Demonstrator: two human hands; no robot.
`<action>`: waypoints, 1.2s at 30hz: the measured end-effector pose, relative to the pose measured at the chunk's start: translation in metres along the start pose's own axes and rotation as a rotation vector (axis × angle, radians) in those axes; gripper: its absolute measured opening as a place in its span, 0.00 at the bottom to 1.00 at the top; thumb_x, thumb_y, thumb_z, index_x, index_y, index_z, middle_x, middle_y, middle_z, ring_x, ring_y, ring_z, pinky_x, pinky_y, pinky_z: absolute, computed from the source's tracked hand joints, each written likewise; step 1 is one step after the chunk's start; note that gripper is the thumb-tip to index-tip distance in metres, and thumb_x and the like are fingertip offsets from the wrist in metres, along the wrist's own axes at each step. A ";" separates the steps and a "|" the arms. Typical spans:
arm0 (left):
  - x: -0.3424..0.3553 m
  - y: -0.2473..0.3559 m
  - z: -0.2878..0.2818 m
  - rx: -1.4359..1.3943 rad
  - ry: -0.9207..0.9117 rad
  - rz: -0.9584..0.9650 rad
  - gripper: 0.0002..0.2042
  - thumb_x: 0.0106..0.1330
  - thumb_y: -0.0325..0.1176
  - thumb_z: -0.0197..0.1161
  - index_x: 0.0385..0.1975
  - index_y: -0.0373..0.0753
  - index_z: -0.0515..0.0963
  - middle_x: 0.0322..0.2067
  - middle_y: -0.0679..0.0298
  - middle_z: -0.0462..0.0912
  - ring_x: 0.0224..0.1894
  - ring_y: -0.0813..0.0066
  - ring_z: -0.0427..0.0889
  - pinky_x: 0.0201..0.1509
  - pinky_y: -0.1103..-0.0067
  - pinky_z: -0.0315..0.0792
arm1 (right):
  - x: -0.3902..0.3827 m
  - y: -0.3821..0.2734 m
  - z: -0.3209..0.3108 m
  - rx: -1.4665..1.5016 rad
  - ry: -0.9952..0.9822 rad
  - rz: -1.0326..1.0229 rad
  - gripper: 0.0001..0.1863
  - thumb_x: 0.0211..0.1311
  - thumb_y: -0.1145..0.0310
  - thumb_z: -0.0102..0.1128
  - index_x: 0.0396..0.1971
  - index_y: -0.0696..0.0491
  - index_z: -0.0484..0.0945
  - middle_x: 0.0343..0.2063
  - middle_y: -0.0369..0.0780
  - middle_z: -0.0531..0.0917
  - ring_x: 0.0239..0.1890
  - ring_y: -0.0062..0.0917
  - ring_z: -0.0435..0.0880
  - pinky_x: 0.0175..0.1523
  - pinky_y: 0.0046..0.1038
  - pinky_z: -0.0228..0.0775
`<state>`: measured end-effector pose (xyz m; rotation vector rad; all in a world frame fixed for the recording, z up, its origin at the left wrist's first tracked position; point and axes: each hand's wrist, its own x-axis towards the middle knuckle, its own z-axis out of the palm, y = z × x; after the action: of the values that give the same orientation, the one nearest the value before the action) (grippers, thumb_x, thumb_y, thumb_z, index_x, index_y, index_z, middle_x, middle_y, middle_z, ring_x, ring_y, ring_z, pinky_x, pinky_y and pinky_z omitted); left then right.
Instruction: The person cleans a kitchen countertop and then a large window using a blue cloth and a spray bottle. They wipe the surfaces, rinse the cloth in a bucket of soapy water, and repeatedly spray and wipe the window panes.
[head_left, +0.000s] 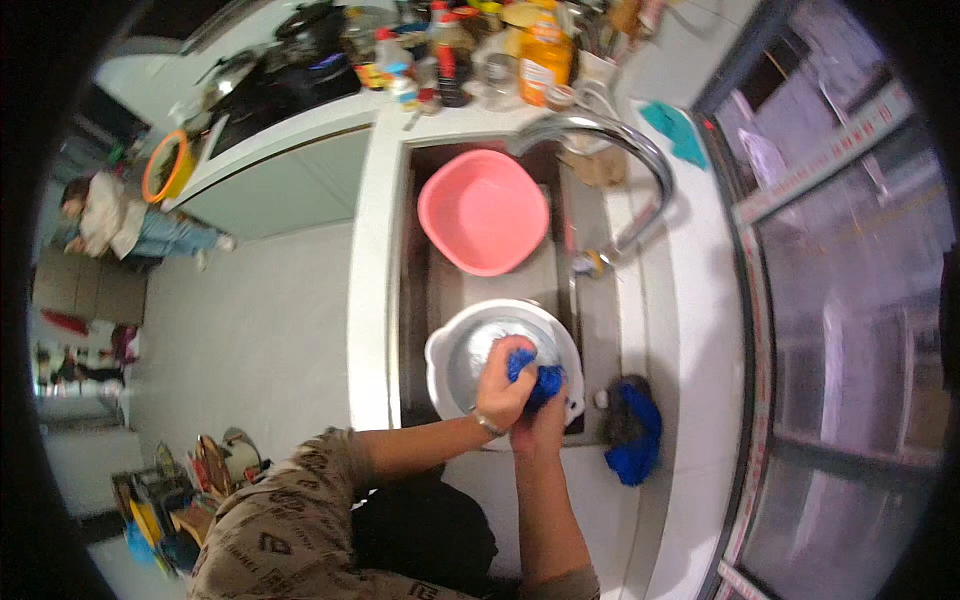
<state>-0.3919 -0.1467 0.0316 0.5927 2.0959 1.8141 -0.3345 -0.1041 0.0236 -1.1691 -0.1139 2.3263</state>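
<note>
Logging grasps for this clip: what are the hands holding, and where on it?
Both hands, left and right, grip a bunched blue cloth over the metal pot in the sink, squeezing its middle.

Blue cloth (543, 383), pink basin (484, 211)

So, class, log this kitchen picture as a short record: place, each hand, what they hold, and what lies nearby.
place: kitchen sink set in a white counter
left hand: gripping the blue cloth over the pot
right hand: gripping the same cloth from below
pot: white, metal inside, in the sink
basin: pink, in the sink beyond the pot
tap: curved, arching over the sink
second cloth: blue and dark, on the counter right of the pot
bottles: clustered behind the sink
</note>
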 end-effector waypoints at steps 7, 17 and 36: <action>0.004 0.033 -0.043 0.216 -0.692 0.992 0.09 0.43 0.29 0.62 0.26 0.45 0.73 0.39 0.59 0.74 0.45 0.59 0.73 0.47 0.63 0.66 | -0.004 -0.035 0.000 -0.308 -0.381 0.420 0.13 0.53 0.61 0.58 0.38 0.48 0.71 0.32 0.34 0.75 0.34 0.21 0.78 0.37 0.23 0.74; 0.023 0.066 -0.013 0.490 -1.431 1.559 0.09 0.36 0.36 0.57 0.20 0.43 0.76 0.26 0.63 0.74 0.35 0.66 0.75 0.43 0.72 0.71 | 0.007 -0.040 0.047 -1.501 -0.740 0.024 0.15 0.34 0.64 0.62 0.23 0.58 0.77 0.20 0.42 0.79 0.24 0.25 0.74 0.33 0.30 0.68; -0.033 -0.038 0.011 0.841 -1.785 1.347 0.12 0.53 0.32 0.54 0.37 0.39 0.77 0.43 0.59 0.74 0.49 0.60 0.70 0.58 0.64 0.57 | 0.013 0.013 0.004 -1.870 -0.353 -0.281 0.09 0.42 0.75 0.56 0.26 0.62 0.78 0.30 0.54 0.79 0.36 0.45 0.79 0.41 0.38 0.71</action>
<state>-0.3620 -0.1576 -0.0094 2.7037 0.7436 -0.2004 -0.3492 -0.1088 0.0124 -1.0854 -2.6877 1.6501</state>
